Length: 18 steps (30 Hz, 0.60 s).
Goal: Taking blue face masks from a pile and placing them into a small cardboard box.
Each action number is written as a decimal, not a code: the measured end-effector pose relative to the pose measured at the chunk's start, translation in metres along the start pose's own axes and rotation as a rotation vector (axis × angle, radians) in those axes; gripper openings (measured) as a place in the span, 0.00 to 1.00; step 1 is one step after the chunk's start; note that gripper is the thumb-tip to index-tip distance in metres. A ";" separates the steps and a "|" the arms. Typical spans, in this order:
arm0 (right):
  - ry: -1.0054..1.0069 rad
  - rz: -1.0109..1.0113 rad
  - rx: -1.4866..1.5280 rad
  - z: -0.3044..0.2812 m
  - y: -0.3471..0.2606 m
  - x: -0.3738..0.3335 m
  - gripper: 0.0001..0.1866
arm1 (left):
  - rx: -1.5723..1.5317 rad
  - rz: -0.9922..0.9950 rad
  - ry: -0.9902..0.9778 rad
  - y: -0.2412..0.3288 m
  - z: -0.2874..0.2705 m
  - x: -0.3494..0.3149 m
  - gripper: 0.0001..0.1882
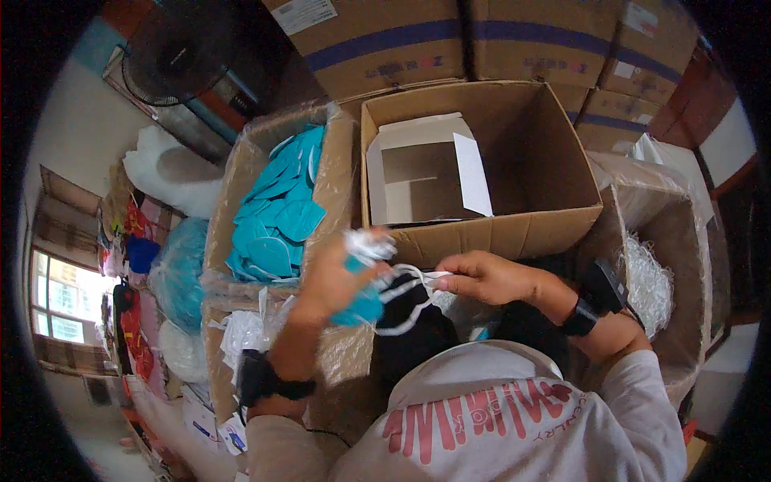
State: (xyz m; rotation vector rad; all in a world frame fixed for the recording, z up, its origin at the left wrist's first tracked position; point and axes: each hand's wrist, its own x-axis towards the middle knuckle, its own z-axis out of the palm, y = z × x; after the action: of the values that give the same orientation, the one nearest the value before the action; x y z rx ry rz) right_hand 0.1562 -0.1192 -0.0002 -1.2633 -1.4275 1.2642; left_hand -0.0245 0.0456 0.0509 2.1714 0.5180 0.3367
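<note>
My left hand point(323, 277), blurred by motion, is closed around a teal fabric piece point(363, 308) and a white bunched bit at its top. White cords point(401, 330) loop from the teal piece toward my right. The thumb and fingers of my right hand point(480, 278) pinch the cords' other end. Both hands are in front of the large open cardboard box point(498, 229). Many flat teal pieces point(277, 217) with pale edges lie heaped in the plastic-lined box to the left. Whether the held piece has the same shape is hidden by blur.
A white open carton point(474, 173) sits inside the large box. On the right, a lined box holds a heap of white cords point(647, 281). Sealed cartons point(538, 36) are stacked behind. A fan point(177, 52) stands at far left; plastic bags point(181, 273) lie below it.
</note>
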 end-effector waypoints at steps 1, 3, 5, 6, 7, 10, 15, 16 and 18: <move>0.018 -0.088 -0.090 0.001 -0.004 0.005 0.15 | 0.044 -0.046 -0.163 -0.001 0.016 -0.004 0.26; 0.002 -0.134 -0.256 -0.001 -0.016 0.009 0.14 | -0.056 -0.052 -0.348 -0.004 0.049 -0.008 0.21; -0.073 -0.048 -0.399 -0.004 -0.032 0.009 0.13 | -0.072 -0.015 -0.407 -0.029 0.073 -0.013 0.16; -0.101 -0.026 -0.455 -0.005 -0.032 0.006 0.12 | -0.125 -0.022 -0.441 -0.029 0.077 -0.015 0.15; -0.129 -0.005 -0.512 -0.007 -0.030 0.001 0.12 | -0.264 -0.098 -0.484 -0.030 0.076 -0.019 0.15; -0.109 0.017 -0.452 -0.001 -0.033 -0.004 0.12 | -0.735 -0.272 -0.426 -0.015 0.066 -0.036 0.13; 0.403 -0.130 -0.153 0.041 -0.014 0.007 0.11 | -0.613 -0.128 0.097 0.002 0.074 -0.030 0.14; 0.367 -0.079 -0.247 0.042 -0.009 0.008 0.11 | -0.305 -0.039 0.168 0.001 0.073 -0.028 0.14; 0.296 0.029 -0.435 0.040 0.003 0.005 0.10 | 0.188 0.144 0.139 -0.020 0.079 -0.032 0.14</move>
State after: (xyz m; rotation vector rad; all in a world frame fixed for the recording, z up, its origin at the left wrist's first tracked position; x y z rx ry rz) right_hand 0.1171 -0.1204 -0.0089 -1.6848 -1.5118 0.7602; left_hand -0.0252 -0.0131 -0.0143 2.3854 0.4878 0.5396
